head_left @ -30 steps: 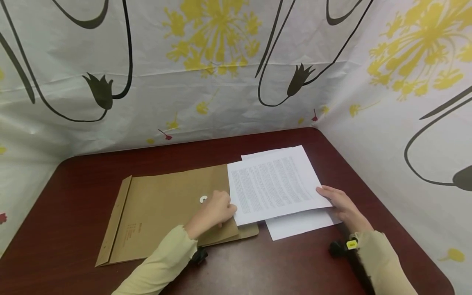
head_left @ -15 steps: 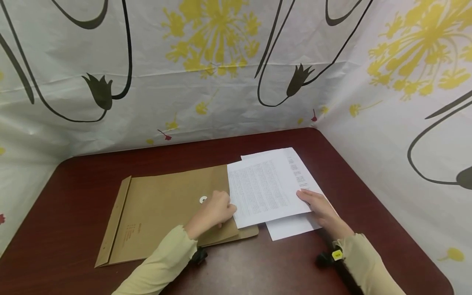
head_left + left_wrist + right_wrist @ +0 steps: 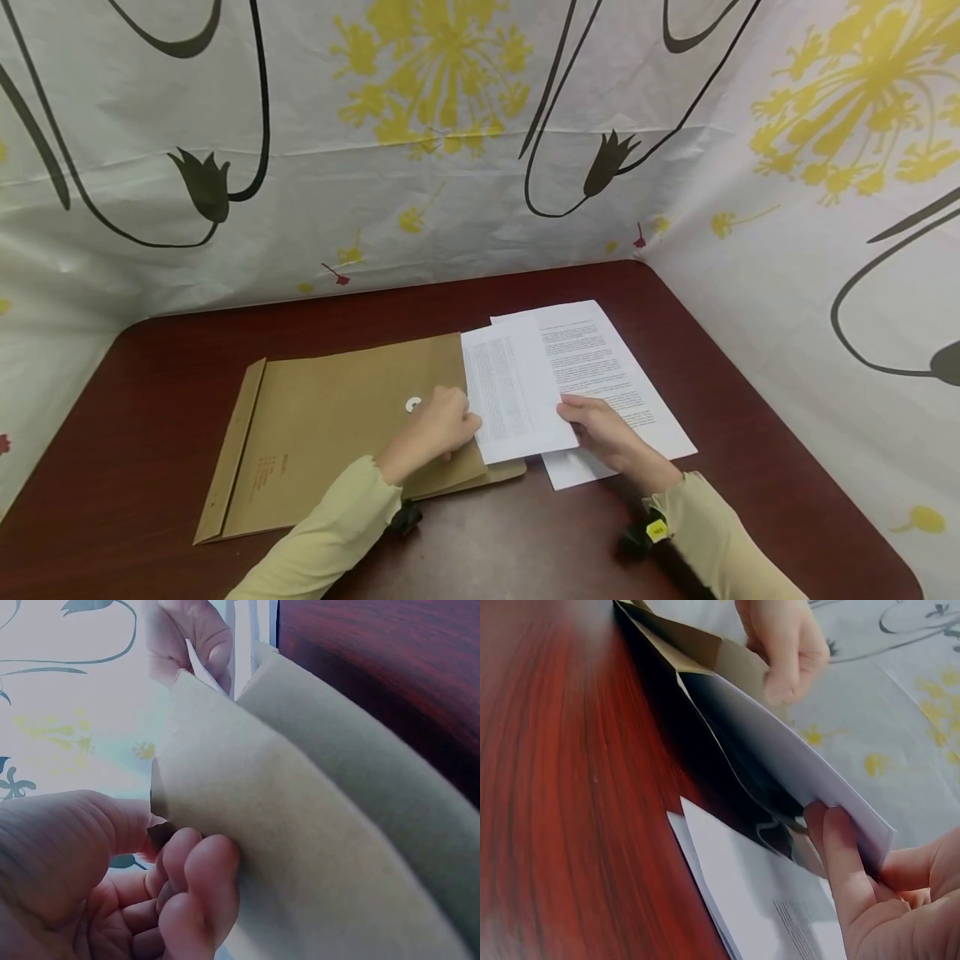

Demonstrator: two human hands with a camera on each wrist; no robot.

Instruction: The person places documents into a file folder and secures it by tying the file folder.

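Note:
A brown paper document envelope (image 3: pixel 337 425) lies on the table, its mouth facing right. My left hand (image 3: pixel 435 425) pinches the upper layer at that mouth; in the left wrist view curled fingers (image 3: pixel 202 877) and thumb grip its edge, and a gap shows between the layers. Printed white sheets (image 3: pixel 513 392) stick partly out of the mouth. My right hand (image 3: pixel 607 433) pinches their outer edge, thumb on top; in the right wrist view its fingers (image 3: pixel 840 847) lie under the sheets, which enter the envelope. How far in they reach is hidden.
More printed sheets (image 3: pixel 615 375) lie on the dark red table (image 3: pixel 765 467), partly under the held ones. A flower-patterned white sheet (image 3: pixel 465 217) hangs behind and on both sides. A white round button (image 3: pixel 413 404) sits on the envelope beside my left hand.
My right hand has moved left with the held sheets, and less of them shows outside the envelope. More of the sheets underneath is uncovered. My left hand has stayed in place.

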